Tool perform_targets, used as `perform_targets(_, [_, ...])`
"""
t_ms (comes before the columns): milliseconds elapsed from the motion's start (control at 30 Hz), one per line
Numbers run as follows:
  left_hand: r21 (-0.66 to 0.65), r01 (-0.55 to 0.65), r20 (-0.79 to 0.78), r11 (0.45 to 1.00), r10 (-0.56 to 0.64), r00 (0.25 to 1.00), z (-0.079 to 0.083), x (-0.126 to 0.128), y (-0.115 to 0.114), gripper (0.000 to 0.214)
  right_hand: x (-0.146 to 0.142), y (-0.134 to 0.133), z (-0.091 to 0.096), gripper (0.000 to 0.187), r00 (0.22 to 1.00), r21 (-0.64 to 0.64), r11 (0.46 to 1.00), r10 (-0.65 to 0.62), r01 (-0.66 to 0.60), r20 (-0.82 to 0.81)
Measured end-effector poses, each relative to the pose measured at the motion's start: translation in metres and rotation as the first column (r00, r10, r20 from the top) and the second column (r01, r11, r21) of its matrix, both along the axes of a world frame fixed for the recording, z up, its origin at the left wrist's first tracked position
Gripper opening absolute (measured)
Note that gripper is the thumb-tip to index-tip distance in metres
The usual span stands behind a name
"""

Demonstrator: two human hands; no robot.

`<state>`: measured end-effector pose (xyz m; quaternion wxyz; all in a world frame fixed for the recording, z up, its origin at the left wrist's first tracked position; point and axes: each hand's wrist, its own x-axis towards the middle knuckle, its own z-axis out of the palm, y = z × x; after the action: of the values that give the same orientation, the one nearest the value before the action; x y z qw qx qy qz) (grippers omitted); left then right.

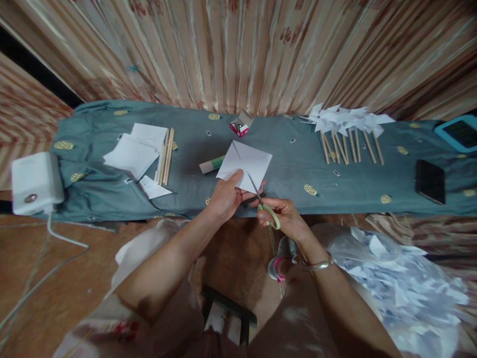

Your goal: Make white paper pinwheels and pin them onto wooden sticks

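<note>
A square sheet of white paper (pixel 250 158) is pinched in my left hand (pixel 227 196), thumb on top and fingers beneath. Slits run in from its corners toward the middle. My right hand (pixel 281 216) grips a pair of scissors (pixel 269 214) with pale green handles. Their blades lie along the paper's near corner, pointing toward its centre. Partly hidden behind the sheet is a glue stick (pixel 210 165) with a green label. Beyond the paper stands a small opened red box (pixel 239 128) of shiny metal pins or tacks.
Paper squares (pixel 136 151) and wooden sticks (pixel 168 156) lie at left on the cloth-covered table (pixel 194 194), near a white device (pixel 37 181). Paper pinwheels (pixel 346 122) on sticks, a phone (pixel 430 181) and a blue-framed device (pixel 460 133) are at right. A bag of paper pieces (pixel 402 288) sits below.
</note>
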<state>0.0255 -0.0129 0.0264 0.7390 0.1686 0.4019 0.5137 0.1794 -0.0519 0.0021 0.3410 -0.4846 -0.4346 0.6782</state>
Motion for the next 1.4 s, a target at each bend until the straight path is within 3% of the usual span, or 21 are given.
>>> perform_targets(1167, [-0.014, 0.013, -0.018, 1.000, -0.013, 1.000, 0.0008, -0.0002, -0.0012, 0.026, -0.0022, 0.0012, 0.0031, 0.042, 0.998, 0.020, 1.000, -0.009, 0.008, 0.061])
perform_targets(1400, [0.003, 0.024, -0.012, 1.000, -0.024, 1.000, 0.0000, -0.0004, -0.0012, 0.025, -0.0018, 0.0012, -0.0014, 0.043, 0.999, -0.029, 0.999, -0.017, 0.018, 0.032])
